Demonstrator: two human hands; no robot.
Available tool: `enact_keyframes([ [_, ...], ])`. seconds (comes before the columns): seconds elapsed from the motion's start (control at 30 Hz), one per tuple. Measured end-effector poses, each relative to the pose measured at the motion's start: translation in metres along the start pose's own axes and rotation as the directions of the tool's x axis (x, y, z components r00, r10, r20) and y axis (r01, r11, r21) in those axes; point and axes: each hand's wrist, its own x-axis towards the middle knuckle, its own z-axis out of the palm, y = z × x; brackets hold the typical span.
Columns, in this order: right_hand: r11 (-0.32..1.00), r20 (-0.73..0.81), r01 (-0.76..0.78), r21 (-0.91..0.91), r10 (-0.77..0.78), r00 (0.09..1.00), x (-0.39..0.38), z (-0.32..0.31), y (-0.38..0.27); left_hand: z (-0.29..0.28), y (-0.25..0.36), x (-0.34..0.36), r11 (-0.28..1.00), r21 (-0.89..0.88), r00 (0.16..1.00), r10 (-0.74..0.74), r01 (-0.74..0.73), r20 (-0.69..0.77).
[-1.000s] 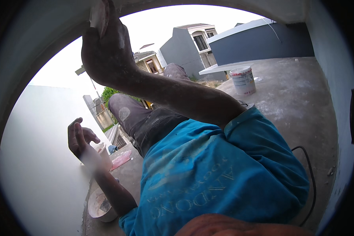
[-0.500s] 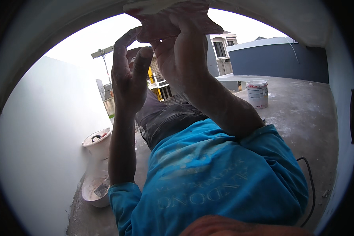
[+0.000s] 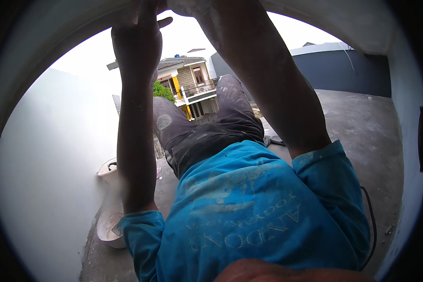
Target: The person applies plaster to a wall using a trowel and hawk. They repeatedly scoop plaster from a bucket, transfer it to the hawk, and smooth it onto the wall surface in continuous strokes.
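Both my arms reach up overhead to the top edge of the view. My left hand (image 3: 137, 42) is raised under the pale ceiling edge, its thumb stretched out to the side; the other fingers run partly out of the picture. Beside it, my right hand (image 3: 188, 6) is almost wholly cut off, showing only the wrist and a bit of the palm, dusted with white. Its fingers are hidden, and so is anything in them. Below are my dusty blue shirt (image 3: 239, 202) and dark, white-stained trousers (image 3: 207, 127).
By the white wall (image 3: 80, 117) on the left stand a pale tub (image 3: 109, 176) and a basin (image 3: 112, 235) with whitish residue. A black cable (image 3: 372, 225) lies on the grey concrete floor (image 3: 357, 127) at right. A dark grey parapet (image 3: 343, 70) stands beyond.
Both hands have moved higher, toward the top edge. The dark red, wavy-edged plate in my right hand has left the view. My right arm now covers the white pail, and both knees show.
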Motion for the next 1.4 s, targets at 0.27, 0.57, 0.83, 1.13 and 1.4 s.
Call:
enact_keyframes([
  [0.27, 0.991, 0.031, 0.072, -0.113, -0.069, 0.997, -0.012, 0.007, -0.010, 0.018, 0.006, -0.003, 0.949, -0.103, 0.943, 0.310, -0.299, 0.118],
  [0.57, 0.942, -0.123, 0.025, -0.336, -0.071, 0.990, -0.089, -0.014, 0.018, 0.004, -0.045, -0.088, 0.937, 0.103, 0.942, 0.326, -0.333, 0.083],
  [0.83, 0.994, -0.214, 0.023, -0.103, -0.045, 0.976, -0.058, -0.023, 0.060, -0.006, -0.046, -0.059, 0.989, 0.026, 0.980, 0.147, -0.144, -0.133],
  [1.13, 0.993, 0.051, 0.119, -0.027, -0.117, 0.992, -0.032, -0.042, 0.058, -0.036, -0.065, -0.033, 0.852, 0.382, 0.910, 0.410, -0.357, -0.063],
  [1.4, 0.982, 0.012, 0.155, 0.108, -0.158, 0.987, -0.054, 0.011, 0.028, -0.044, -0.048, -0.026, 0.922, -0.293, 0.962, 0.209, -0.254, -0.176],
])
